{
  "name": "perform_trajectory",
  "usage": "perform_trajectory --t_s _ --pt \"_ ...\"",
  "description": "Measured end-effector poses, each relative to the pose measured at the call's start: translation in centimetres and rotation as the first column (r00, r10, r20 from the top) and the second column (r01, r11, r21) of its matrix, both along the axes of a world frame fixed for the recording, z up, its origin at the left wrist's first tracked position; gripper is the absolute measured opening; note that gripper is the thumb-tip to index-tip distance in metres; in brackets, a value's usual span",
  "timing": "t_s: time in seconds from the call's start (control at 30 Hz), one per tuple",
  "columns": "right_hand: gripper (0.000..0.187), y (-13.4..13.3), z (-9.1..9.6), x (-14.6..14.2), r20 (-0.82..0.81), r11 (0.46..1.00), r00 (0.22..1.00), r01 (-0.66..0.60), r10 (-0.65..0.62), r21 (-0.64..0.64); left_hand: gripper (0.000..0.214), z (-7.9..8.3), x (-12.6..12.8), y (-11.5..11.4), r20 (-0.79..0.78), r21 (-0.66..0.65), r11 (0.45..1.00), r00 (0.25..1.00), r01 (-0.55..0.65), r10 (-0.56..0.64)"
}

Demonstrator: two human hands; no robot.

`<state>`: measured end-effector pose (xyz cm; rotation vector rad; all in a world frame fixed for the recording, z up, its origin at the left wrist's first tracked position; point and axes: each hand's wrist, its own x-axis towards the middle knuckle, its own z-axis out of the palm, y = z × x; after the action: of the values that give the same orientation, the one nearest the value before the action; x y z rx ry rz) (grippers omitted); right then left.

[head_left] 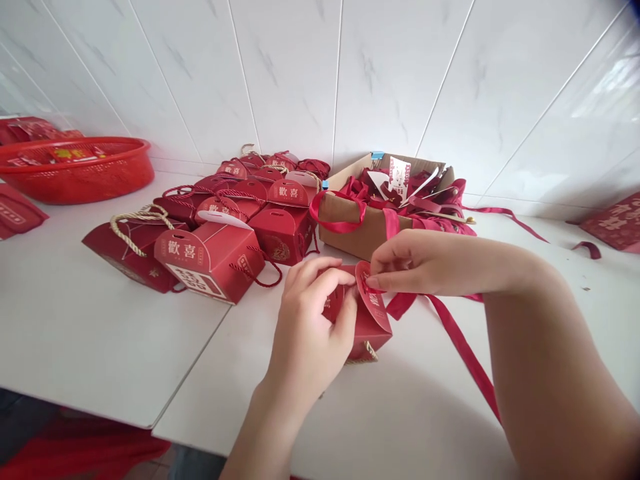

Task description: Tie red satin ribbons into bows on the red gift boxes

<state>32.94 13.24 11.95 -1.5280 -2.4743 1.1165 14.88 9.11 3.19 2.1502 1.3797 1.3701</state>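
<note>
A small red gift box (373,330) stands on the white table in front of me, its rounded top flaps raised and a gold twisted cord at its near side. My left hand (315,313) is curled around the top of this box, thumb and fingers closed on the flaps. From the right, my right hand (417,263) pinches a red ribbon (463,347) at the slot in the flap. The ribbon's tail trails over the table toward my right forearm. Fingers partly hide the slot and the ribbon's end.
Several red gift boxes (215,257) with cord handles are grouped to the left. Behind my hands, a cardboard box (345,223) holds red ribbons and paper tags. A red plastic basket (95,177) sits far left; a red printed packet (615,223) lies far right. A tiled wall backs the table.
</note>
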Motion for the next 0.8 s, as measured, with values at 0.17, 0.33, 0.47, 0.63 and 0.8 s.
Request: perform_trajectory --t_s 0.17,0.33,0.47,0.63,0.8 --pt "0.027 -0.5 0.5 0.6 0.009 0.985 0.997 0.079 -0.081 0.152 0.008 0.2 0.1 -0.2 0.096 -0.045 0.998 0.995 0.046 -0.041" --pt "0.035 -0.9 0.8 0.4 0.02 0.986 1.0 -0.011 0.008 0.168 0.008 0.5 0.2 -0.4 0.181 0.031 0.999 0.983 0.026 -0.031" --pt "0.031 -1.0 0.9 0.5 0.006 0.986 0.998 -0.062 0.062 0.157 0.008 0.7 -0.4 -0.3 0.276 0.047 0.998 0.96 0.031 -0.043" --pt "0.031 -1.3 0.9 0.1 -0.066 0.98 0.996 -0.05 0.064 0.193 0.009 1.4 -1.3 -0.3 0.57 0.024 0.992 0.814 0.121 -0.112" --pt "0.021 -1.6 0.9 -0.7 -0.187 0.971 0.967 -0.134 0.172 0.2 0.007 1.9 -1.2 -0.9 0.683 0.021 0.991 0.721 0.135 -0.113"
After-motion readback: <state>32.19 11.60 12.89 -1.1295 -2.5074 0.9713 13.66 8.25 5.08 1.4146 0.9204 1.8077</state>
